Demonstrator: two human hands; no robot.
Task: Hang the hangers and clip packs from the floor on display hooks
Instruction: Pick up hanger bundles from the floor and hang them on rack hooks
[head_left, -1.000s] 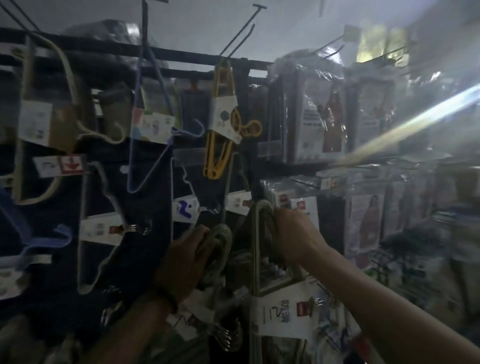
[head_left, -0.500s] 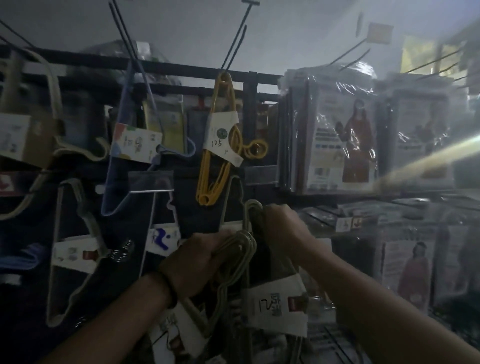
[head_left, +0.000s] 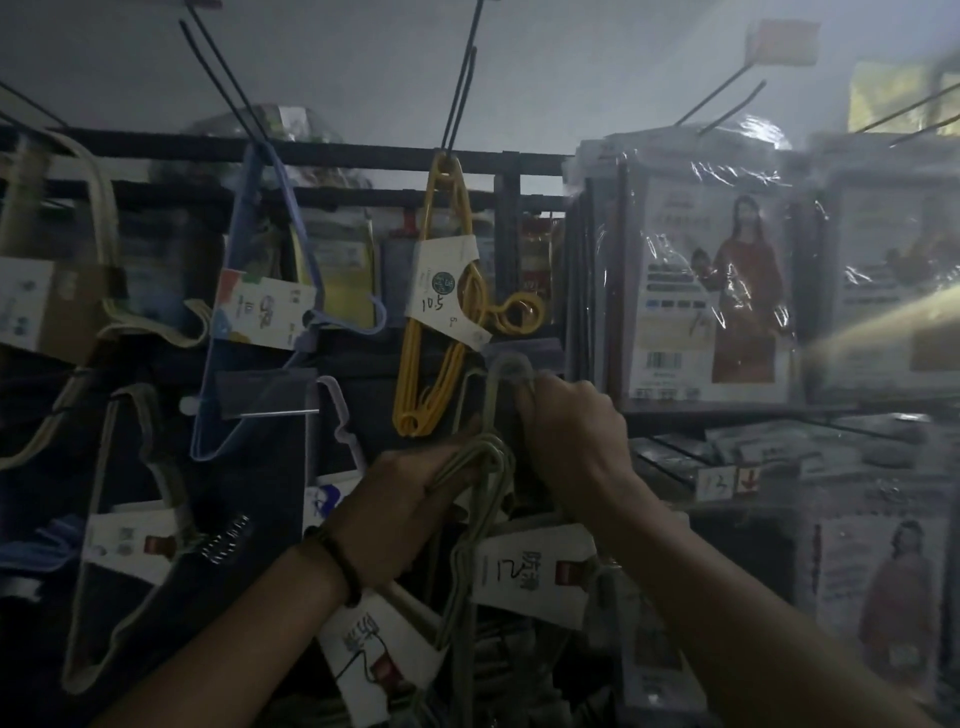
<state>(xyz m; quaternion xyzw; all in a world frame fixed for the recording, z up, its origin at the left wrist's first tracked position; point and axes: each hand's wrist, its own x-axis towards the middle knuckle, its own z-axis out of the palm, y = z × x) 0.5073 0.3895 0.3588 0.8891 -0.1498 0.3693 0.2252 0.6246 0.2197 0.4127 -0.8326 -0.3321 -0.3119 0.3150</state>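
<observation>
Trouble is likeliest where the two bundles meet between your hands. Your right hand (head_left: 571, 441) is curled tight round the rounded top of a pale grey-green wire hanger bundle (head_left: 503, 366), banded lower down by a white card sleeve (head_left: 535, 571), and holds it up against the dark metal rack (head_left: 363, 156), at five o'clock of the yellow plastic hanger set (head_left: 441, 312). Your left hand (head_left: 410, 499), at eight o'clock of the right one, grips a second pale wire bundle (head_left: 480, 457), whose white paper label (head_left: 374, 660) hangs at six o'clock of that wrist. The wires of both bundles touch and seem to cross, so raising one may drag or snag the other. I cannot make out a free hook tip behind your right fist in this dim light, so a blind push could miss it and let the bundle drop when you let go. Your knuckles are near the yellow set, and a bump could swing it on its black wire hook (head_left: 462, 88). The plastic-wrapped garment packs (head_left: 711, 291) at three o'clock crowd your elbow.
</observation>
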